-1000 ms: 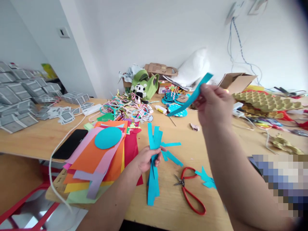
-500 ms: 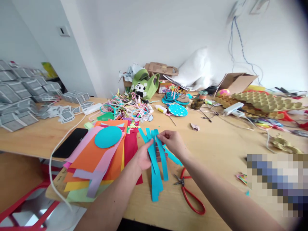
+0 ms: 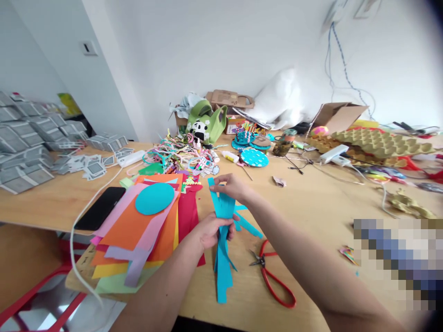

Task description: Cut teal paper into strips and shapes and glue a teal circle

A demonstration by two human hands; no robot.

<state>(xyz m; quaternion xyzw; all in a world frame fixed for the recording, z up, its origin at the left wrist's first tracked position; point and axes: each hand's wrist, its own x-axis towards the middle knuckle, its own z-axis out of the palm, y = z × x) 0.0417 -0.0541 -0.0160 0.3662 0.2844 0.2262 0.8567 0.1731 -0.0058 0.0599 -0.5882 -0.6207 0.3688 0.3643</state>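
Several blue paper strips (image 3: 224, 207) are bunched upright between my hands. My left hand (image 3: 212, 229) is closed around the middle of the bunch, thumb across the front, and the lower ends hang down toward the table. Higher up, my right hand (image 3: 230, 186) pinches the strips near their top ends. More loose blue strips (image 3: 251, 226) lie on the table just right of the bunch. Red-handled scissors (image 3: 277, 279) rest, blades parted, to the right of the hanging ends.
Coloured paper sheets (image 3: 121, 223) with a blue paper circle (image 3: 154, 198) on top lie at the left, beside a black phone (image 3: 100, 208). Behind are a tangle of craft pieces (image 3: 183, 154), a green panda bag (image 3: 207, 122), a dotted blue disc (image 3: 254, 157) and egg trays (image 3: 384, 140).
The strips, fanned apart before, are now gathered into a narrower bunch. My right hand has moved up to their tops, and my left thumb now lies across them.
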